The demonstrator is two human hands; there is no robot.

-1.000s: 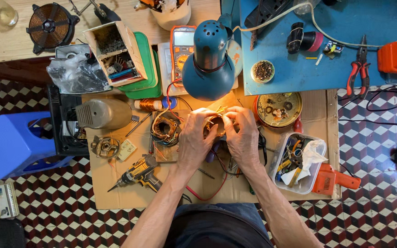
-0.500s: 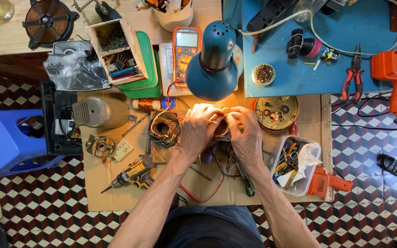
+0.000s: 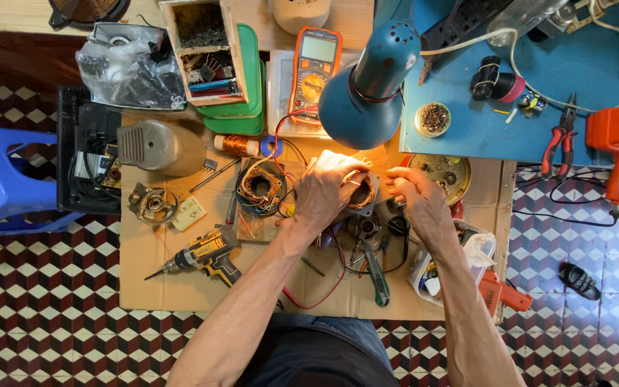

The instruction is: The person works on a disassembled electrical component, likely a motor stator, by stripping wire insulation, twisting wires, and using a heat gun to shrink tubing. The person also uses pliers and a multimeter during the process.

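Both hands' fingers [image 3: 352, 175] pinch a copper-wound stator [image 3: 362, 193].

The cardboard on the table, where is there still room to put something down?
The cardboard mat is bare along its near edge, below the cordless drill and left of the left arm. A smaller bare strip lies between the arms, near the green-handled pliers. It is crowded under the blue lamp, around the left hand and right hand.
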